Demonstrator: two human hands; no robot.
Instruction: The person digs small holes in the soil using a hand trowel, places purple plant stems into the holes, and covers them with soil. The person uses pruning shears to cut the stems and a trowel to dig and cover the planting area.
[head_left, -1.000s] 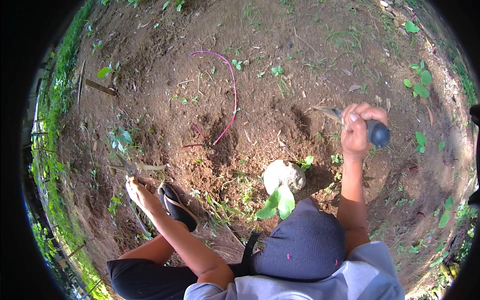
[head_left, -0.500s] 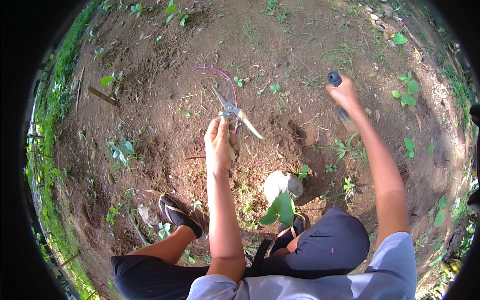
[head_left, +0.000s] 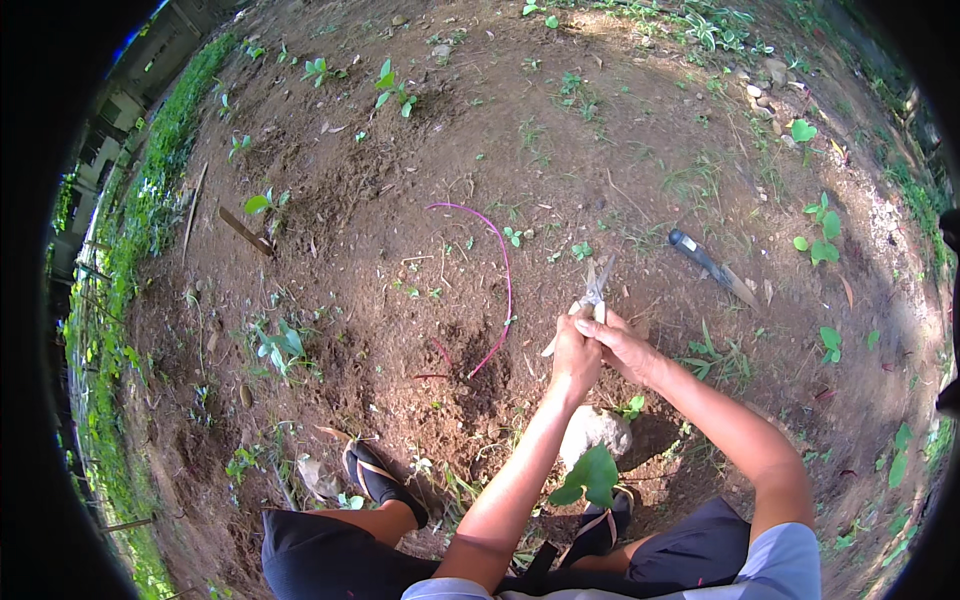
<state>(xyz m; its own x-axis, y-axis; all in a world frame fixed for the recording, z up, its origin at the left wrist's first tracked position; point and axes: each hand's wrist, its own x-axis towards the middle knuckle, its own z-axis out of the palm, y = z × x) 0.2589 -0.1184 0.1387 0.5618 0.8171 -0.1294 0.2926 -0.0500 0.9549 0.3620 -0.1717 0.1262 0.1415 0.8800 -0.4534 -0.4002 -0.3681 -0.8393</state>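
Note:
Both my hands meet at the pruning shears, above the soil right of centre. My left hand is closed around their pale handles. My right hand presses against it from the right, its fingers closed on the shears too; the hands partly hide the handles. The blades point away from me and stand slightly apart. A hand trowel with a dark handle lies on the soil to the right. Left of my hands, a thin pink cord curves over the ground.
A pale rounded stone sits near my feet, with a broad green leaf in front of it. Small seedlings dot the bare soil. A wooden stake lies to the left, and grass lines the left edge.
My right hand has let go of the trowel, which now lies on the soil, and has joined my left hand at the shears. The left hand has carried the shears rightward.

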